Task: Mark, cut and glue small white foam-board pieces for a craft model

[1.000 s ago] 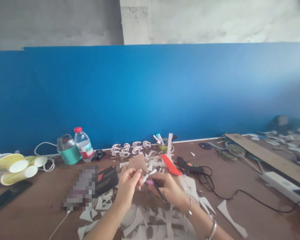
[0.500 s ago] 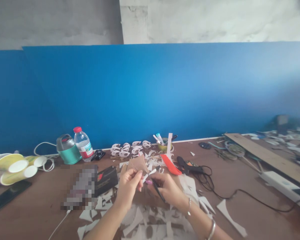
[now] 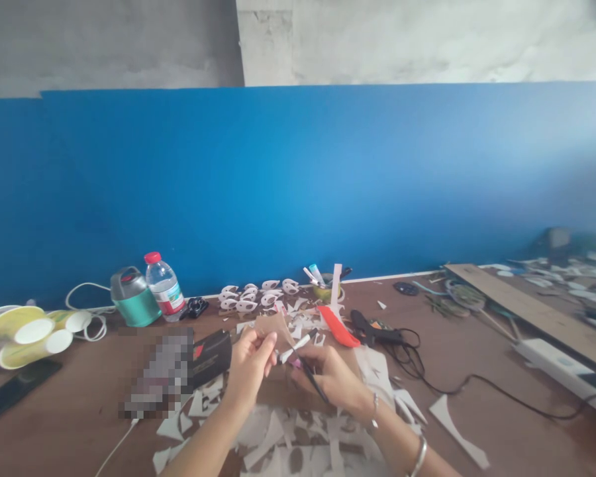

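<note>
My left hand (image 3: 251,364) is closed in a pinch at one end of a small white cut piece (image 3: 298,346). From the right, my right hand (image 3: 335,377) grips a slim black tool (image 3: 314,379), whose narrow tip meets the white piece; its exact kind is unclear. A bit of pink shows by the right fingers, partly hidden. Just beyond the hands lies a brown sheet (image 3: 273,326). White offcuts (image 3: 273,437) are spread beneath my forearms.
Behind the hands lie several white eye-shaped cutouts (image 3: 246,306) and a red-orange curved piece (image 3: 338,328). A glue gun (image 3: 372,329) trails its black cable to the right. Left stand a water bottle (image 3: 165,288), a green-and-grey container (image 3: 135,305) and yellow paper cups (image 3: 22,326).
My left hand has shifted slightly left. The white piece is turned and shows more clearly between the hands, with the tool's tip against it.
</note>
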Available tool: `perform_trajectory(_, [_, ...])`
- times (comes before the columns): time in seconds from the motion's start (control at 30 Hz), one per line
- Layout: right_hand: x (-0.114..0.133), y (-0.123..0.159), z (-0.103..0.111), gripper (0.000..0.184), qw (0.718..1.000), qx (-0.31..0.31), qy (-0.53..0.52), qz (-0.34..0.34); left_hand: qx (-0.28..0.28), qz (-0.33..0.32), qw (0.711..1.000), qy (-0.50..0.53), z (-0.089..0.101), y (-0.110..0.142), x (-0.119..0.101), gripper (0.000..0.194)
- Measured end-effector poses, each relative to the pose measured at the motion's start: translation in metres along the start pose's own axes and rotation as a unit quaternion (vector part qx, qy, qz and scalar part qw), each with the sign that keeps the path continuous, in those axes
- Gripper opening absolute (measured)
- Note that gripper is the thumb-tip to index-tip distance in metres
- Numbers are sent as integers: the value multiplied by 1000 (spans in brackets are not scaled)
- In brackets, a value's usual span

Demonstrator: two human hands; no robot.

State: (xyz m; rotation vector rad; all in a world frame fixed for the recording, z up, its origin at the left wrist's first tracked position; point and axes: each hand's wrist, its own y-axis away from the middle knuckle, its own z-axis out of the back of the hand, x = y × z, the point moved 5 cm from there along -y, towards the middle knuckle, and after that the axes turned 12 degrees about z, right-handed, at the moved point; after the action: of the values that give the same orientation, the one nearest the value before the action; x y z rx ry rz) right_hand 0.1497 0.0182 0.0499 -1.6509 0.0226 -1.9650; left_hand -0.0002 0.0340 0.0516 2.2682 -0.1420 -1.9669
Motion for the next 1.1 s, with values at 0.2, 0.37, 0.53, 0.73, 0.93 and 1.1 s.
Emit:
perform_trajectory(0.2, [4, 0, 1, 17, 1000, 1, 0, 5, 0, -4, 1000, 19, 0, 0, 0, 32])
perform_trajectory(0.37, [3, 1, -1, 17, 1000, -2, 3, 1, 6, -1, 1000, 24, -2, 3, -4, 31])
perform_trajectory(0.53, [-3, 1, -3, 18, 1000, -2, -19, -15, 10, -12, 1000, -8, -4, 5, -4, 32])
perform_trajectory(0.73, [-7, 2, -4, 20, 999, -9, -37, -14, 13, -14, 999, 26, -4, 4, -1, 28])
perform_trajectory(0.93, [-4, 1, -4, 21, 999, -8, -29, -11, 21, -4, 999, 33, -5, 6, 1, 30])
perform_trajectory(1.1, [-2, 0, -5, 18, 998, -14, -52, -14, 28, 13, 999, 24, -9, 11, -3, 31])
